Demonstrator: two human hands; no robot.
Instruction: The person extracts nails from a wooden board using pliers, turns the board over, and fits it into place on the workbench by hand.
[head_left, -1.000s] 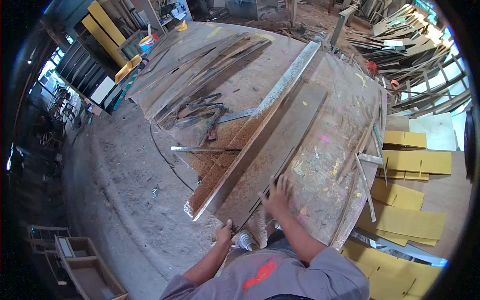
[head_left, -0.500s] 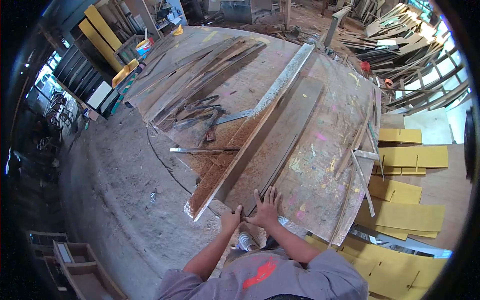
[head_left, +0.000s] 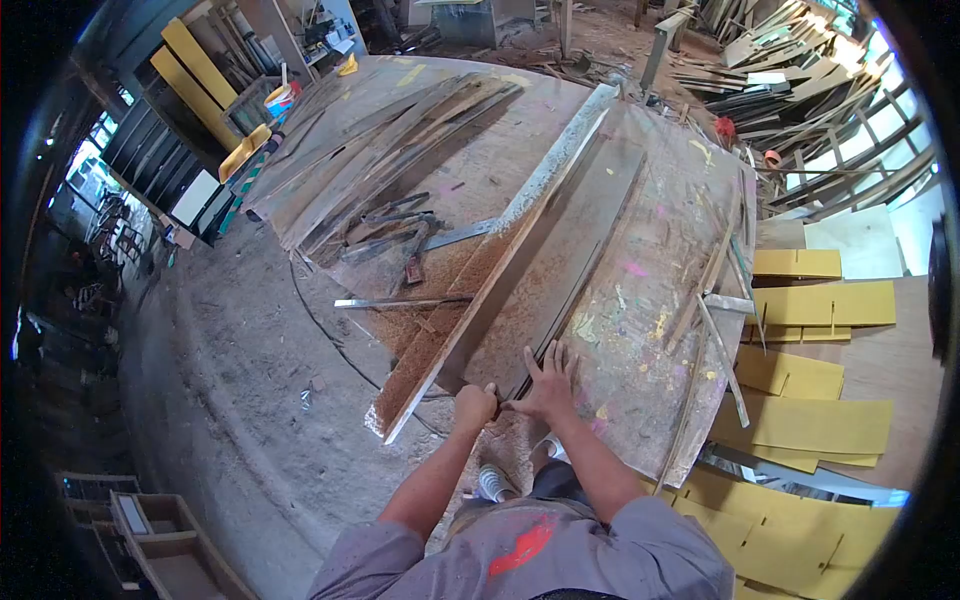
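Note:
A long flat board (head_left: 535,270) lies on the big worn tabletop (head_left: 640,300), with thin dark strips (head_left: 573,303) along its right edge. My left hand (head_left: 475,405) is closed at the near end of the board and strips; what its fingers grip is too small to make out. Just right of it, my right hand (head_left: 548,385) lies with its fingers spread over the strips and the tabletop, thumb toward my left hand. Beside the board on the left stands a long raised plank (head_left: 470,345) with a whitish edge, sawdust (head_left: 440,345) heaped along it.
Dark wood strips (head_left: 400,150) and metal clamps (head_left: 412,235) lie on the table's left half. Thin sticks (head_left: 722,355) lie along its right side. Yellow slotted panels (head_left: 820,425) are at the right. A wooden frame (head_left: 180,545) stands on the floor at lower left.
My right hand has come down the strips to beside my left hand, then shifted slightly up and right. My left hand has moved a little up and right along the board's near end.

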